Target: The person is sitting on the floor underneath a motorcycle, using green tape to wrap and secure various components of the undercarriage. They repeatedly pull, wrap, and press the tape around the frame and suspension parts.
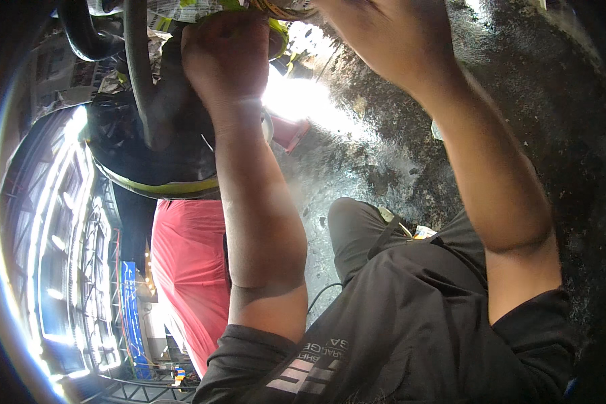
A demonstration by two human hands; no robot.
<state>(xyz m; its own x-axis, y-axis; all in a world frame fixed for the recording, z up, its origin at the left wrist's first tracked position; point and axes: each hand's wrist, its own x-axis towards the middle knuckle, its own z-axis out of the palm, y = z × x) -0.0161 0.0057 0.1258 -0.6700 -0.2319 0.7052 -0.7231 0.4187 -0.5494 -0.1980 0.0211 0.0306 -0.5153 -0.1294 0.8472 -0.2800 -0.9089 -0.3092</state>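
Note:
My left hand (227, 57) is raised at the top, closed, with its back toward me. Its fingertips and whatever they grip are hidden behind it. Beside it shows the edge of a yellow-green part (277, 39). To the right, my right hand (400, 34) reaches up to the top edge, where its fingers are cut off or blurred. Thin yellowish-brown wires (281, 9) run between the two hands. Left of my left hand, a grey hose (137, 67) hangs in front of a dark curved panel (148, 145) with a yellow-green rim.
A thick black pipe (81, 34) and newspaper sheets (57, 74) are at upper left. A red object (291, 133) stands on the wet, stained floor (384, 148) under bright glare. Red sheeting (192, 262) hangs at left. A black cable (322, 291) lies near my lap.

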